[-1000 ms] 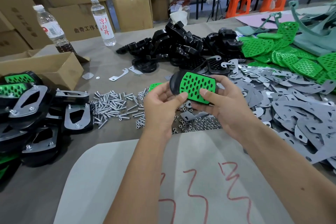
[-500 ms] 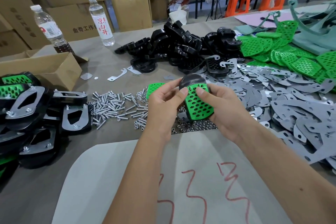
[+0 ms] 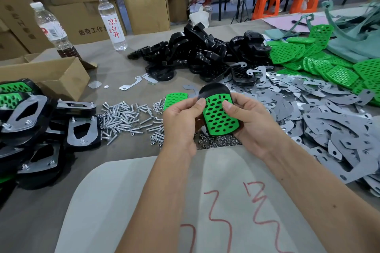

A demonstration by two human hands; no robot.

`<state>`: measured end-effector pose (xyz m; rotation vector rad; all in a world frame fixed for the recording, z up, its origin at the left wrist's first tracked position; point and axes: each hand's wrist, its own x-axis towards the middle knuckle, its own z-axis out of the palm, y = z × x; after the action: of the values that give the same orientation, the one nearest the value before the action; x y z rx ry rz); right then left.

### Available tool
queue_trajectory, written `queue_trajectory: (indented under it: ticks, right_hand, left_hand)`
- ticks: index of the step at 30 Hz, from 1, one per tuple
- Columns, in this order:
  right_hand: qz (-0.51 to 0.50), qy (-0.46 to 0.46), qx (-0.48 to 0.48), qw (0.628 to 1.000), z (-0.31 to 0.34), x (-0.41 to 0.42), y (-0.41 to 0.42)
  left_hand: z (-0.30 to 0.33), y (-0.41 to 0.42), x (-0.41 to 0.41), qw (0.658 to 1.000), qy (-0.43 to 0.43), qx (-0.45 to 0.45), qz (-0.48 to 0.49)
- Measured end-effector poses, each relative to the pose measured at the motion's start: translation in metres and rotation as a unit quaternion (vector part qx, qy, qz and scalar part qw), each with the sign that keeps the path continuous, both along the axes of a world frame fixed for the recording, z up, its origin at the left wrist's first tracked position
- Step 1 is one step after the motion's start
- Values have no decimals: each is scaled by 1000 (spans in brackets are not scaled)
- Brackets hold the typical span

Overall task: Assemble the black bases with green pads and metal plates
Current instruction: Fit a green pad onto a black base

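Observation:
I hold a black base (image 3: 213, 88) with a perforated green pad (image 3: 221, 117) seated on its face, upright above the table centre. My left hand (image 3: 181, 125) grips its left edge, thumb on the pad's top left. My right hand (image 3: 253, 123) cups the right side, thumb on the pad's top right. A loose green pad (image 3: 174, 99) lies flat just left of my hands. More black bases (image 3: 195, 53) are heaped at the back. Green pads (image 3: 329, 63) pile at the back right. Grey metal plates (image 3: 329, 121) cover the right side.
Screws (image 3: 127, 117) and nuts (image 3: 220, 141) are scattered under and left of my hands. Finished assemblies (image 3: 37, 129) stack at the left beside an open carton (image 3: 51, 76). Two water bottles (image 3: 112, 22) stand at the back left. A white sheet (image 3: 144, 201) with red marks lies near me.
The base with its pad has turned from lying sideways to standing lengthwise, narrow black end away from me. Both thumbs have shifted onto the pad's top corners.

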<state>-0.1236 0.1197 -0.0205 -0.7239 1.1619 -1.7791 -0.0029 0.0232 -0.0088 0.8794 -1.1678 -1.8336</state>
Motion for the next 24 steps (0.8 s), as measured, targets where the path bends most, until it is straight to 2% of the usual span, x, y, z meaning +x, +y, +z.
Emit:
queue_trajectory:
  ticks: [3,8,12,16,18,19,20,22,23,24]
  right_hand:
    - [-3,0,-5,1000,-1,-1,1]
    - [-75,56,-3,996,-1,8,-5]
    - [-60,84,-22,994,-4,6,-4]
    - [-46,164,12,985,0,0,-3]
    - [-116,189,29,975,5,-7,0]
    - [-176,224,49,957,7,-13,4]
    - [-242,285,81,924,7,-21,7]
    - [-330,456,178,807,6,-40,13]
    - [-328,537,241,739,4,-45,14]
    - [-289,594,299,689,3,-49,13]
  left_hand:
    - [0,3,-2,1000,4,7,7]
    - [-3,5,-1,996,-41,-74,26]
    - [-3,6,-1,990,-57,-125,26]
    - [-5,5,-2,992,-53,-113,34]
    - [-7,4,-3,993,-47,-105,40]
    - [-7,4,-3,993,-45,-101,47]
    - [-7,3,-2,993,-41,-100,52]
    - [-7,3,-1,993,-40,-96,55]
    - [-7,3,-1,993,-44,-95,56]
    - [-7,3,-1,993,-47,-94,59]
